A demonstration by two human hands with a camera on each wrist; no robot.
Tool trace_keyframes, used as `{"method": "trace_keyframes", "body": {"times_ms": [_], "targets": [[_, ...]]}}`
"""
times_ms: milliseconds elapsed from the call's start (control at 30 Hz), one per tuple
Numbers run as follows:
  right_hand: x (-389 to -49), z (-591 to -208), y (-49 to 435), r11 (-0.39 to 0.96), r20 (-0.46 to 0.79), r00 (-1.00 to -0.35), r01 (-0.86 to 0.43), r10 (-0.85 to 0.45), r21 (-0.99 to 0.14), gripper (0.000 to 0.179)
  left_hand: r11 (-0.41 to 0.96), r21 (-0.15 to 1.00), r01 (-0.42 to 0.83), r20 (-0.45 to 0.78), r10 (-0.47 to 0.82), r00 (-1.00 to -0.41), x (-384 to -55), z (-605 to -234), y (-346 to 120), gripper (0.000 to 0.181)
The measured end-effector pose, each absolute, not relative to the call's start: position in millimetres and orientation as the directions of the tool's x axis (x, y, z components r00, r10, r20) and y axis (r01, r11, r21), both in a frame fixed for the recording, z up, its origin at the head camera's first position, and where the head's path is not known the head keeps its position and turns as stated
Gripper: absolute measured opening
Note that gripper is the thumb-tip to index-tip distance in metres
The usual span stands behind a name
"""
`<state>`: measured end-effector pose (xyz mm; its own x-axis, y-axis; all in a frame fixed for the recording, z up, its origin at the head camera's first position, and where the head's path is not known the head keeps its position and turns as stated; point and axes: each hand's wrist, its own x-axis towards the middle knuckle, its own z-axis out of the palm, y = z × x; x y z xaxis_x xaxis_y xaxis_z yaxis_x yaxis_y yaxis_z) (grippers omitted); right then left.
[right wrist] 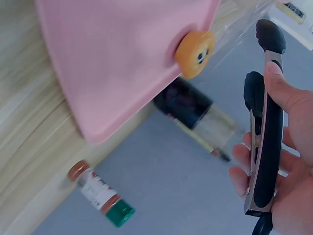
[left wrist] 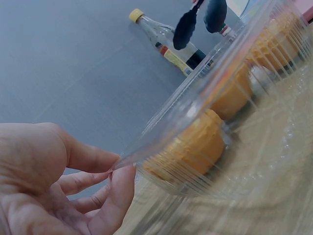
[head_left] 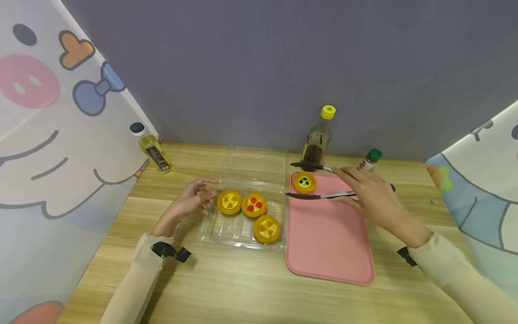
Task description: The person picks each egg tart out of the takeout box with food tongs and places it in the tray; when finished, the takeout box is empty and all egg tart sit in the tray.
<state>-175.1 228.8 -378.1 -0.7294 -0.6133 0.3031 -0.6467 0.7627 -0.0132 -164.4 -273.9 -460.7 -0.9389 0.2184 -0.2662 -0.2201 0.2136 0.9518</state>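
- While the left hand (head_left: 190,202) pinches the near-left rim of a clear plastic container (head_left: 232,228) between thumb and fingertips, the right hand (head_left: 372,198) grips a pair of tongs (right wrist: 272,147).
- The left thumb and forefinger meet closely on the thin rim, as the left wrist view shows; the other fingers curl loosely below.
- The right hand's fingers wrap one side of the tongs and its thumb lies along the other; the tongs' two dark tips stand wide apart with nothing between them in the right wrist view.
- From the head, those tips appear on either side of a tart with dark blue dots (head_left: 304,182), which sits in the far left corner of a pink tray (head_left: 329,243).
- Three more tarts rest inside the container: one with yellow wedges (head_left: 229,202) nearest the left hand, one with red pieces (head_left: 254,205) beside it, and a second yellow-wedged tart (head_left: 267,229) at the near right.
- The container's lid (head_left: 256,167) lies folded back, away from the person.
- Behind the tray stands a yellow-capped bottle of dark liquid (head_left: 317,141), with a green-capped jar (head_left: 370,158) to its right.
- An oil bottle (head_left: 155,153) stands at the far left of the wooden table (head_left: 202,288).
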Motion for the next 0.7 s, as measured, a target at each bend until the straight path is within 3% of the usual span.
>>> {"method": "trace_keyframes", "body": {"times_ms": [267, 700], "targets": [[-162.0, -377.2, 203.2, 0.721, 0.329, -0.685, -0.693, -0.65, -0.019, 0.081, 0.207, 0.954, -0.217, -0.261, 0.216, -0.941, -164.4, -460.4, -273.6, 0.039], [-148.6, -380.8, 164.5, 0.688, 0.281, -0.675, -0.722, -0.682, -0.066, 0.071, 0.187, 0.959, -0.212, -0.251, 0.221, -0.942, -163.7, -461.2, -271.3, 0.04]]}}
